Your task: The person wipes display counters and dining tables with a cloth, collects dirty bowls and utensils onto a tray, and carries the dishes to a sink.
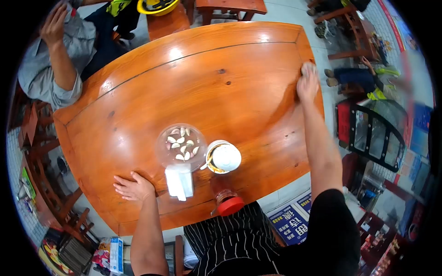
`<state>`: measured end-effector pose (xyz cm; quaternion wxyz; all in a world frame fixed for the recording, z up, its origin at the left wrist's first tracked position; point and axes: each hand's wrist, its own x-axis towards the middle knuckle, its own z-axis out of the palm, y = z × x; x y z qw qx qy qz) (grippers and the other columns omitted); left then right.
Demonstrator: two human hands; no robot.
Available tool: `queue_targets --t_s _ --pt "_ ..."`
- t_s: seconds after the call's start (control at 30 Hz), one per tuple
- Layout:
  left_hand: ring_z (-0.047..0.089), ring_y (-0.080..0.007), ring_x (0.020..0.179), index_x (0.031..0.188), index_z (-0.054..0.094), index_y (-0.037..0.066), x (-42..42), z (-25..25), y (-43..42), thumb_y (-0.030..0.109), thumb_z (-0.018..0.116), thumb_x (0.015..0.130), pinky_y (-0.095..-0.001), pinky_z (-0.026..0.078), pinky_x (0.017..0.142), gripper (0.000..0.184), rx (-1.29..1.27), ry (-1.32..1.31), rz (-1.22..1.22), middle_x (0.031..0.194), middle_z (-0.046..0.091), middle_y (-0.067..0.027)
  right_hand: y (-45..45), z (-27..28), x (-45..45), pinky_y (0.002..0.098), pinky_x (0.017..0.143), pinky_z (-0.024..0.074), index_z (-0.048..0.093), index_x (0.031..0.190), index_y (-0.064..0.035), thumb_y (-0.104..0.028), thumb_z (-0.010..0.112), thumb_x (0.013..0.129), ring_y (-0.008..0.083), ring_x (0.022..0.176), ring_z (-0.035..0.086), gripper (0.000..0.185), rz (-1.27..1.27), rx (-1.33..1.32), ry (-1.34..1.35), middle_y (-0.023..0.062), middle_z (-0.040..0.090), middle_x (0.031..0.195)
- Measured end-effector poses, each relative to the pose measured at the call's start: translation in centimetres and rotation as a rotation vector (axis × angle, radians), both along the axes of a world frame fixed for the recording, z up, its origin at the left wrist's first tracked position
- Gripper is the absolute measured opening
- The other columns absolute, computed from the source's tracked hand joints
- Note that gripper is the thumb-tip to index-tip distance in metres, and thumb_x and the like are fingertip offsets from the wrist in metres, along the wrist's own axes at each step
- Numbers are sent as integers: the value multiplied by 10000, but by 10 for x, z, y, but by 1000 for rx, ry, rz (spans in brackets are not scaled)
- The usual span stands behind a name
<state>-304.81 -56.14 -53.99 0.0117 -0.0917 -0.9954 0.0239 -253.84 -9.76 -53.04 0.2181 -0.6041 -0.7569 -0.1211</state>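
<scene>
Currently, your right grip (pixel 307 86) is folded over a pale cloth (pixel 309 68) at the right edge of the bench (pixel 193 87), while your left grip (pixel 136 187) lies flat, spread and empty, near the white packet (pixel 179 183).

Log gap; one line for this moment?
left hand: on table | right hand: blurred, table's right edge | between: garlic cloves, white container, red-lidded jar

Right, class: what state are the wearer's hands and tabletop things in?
Left hand: flat on table, fingers spread
Right hand: at table's right edge, grip unclear
Clear dish: holding garlic cloves
White pot: lid askew, partly uncovered
Jar: red lid on
White item: open or shut unclear
</scene>
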Motion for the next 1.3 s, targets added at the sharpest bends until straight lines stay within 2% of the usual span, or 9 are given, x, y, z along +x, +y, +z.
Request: queue_targets --t_s 0.1,0.2,0.37,0.53,0.6,0.67,0.83,1.07,1.3 --pt "187 -370 1467 1552 224 171 -15 -14 -10 463 471 972 -557 157 1170 695 6 23 -23 1588 202 -206 95 -19 -98 445 1012 452 614 1215 -114 -175 484 866 363 1214 534 378 -105 -53 -24 157 532 1379" --pt "180 -368 1470 1552 225 176 -7 -9 -9 474 461 977 -554 147 1174 690 20 24 -49 1589 200 -203 92 15 -229 443 859 518 651 1189 -169 -122 492 849 345 988 634 379 84 -304 -36 122 681 1075" --pt "190 -367 1467 1552 225 173 0 2 3 479 449 980 -554 154 1171 687 13 9 -13 1586 208 -204 -60 30 -417 421 942 482 715 1035 -222 -119 624 853 240 1201 555 228 1040 -356 157 33 654 1195" --pt "212 -380 1457 1549 234 160 1 1 -2 464 476 967 -560 164 1167 700 15 24 -24 1578 226 -213 -53 24 -419 370 981 479 709 1071 -181 -54 552 877 240 1147 590 280 1444 -375 384 48 635 1224" --pt "218 -390 1452 1550 233 151 0 -1 -6 443 499 958 -567 164 1164 711 20 38 -23 1574 229 -221 -27 69 -373 369 961 495 695 1127 -159 -8 490 871 251 1104 617 361 896 -934 791 63 635 1232" --pt "223 -397 1449 1546 245 144 -3 -1 -11 436 516 949 -568 164 1164 717 45 46 -48 1572 236 -224 50 27 -303 406 933 515 642 1228 -151 24 466 816 315 1064 632 481 758 -201 -16 137 665 1154" --pt "228 -410 1439 1536 267 134 -5 3 -20 454 501 949 -578 179 1152 708 36 77 -69 1562 253 -232 62 31 -91 410 1071 407 634 1227 -94 20 544 778 356 1239 516 472 329 -132 51 165 577 1307" --pt "86 -422 1480 1558 163 87 -8 18 -42 493 474 927 -595 68 1172 813 8 -49 -14 1590 131 -261 -151 33 81 470 1088 358 504 1323 46 -71 461 841 453 1265 465 498 63 -188 -156 277 505 1367" --pt "50 -433 1485 1561 153 76 -9 35 -58 516 455 918 -600 15 1172 835 133 -111 -1 1591 104 -281 -370 43 28 508 1049 364 460 1380 -38 -51 500 874 474 1238 467 508 -82 -179 -43 265 503 1368"
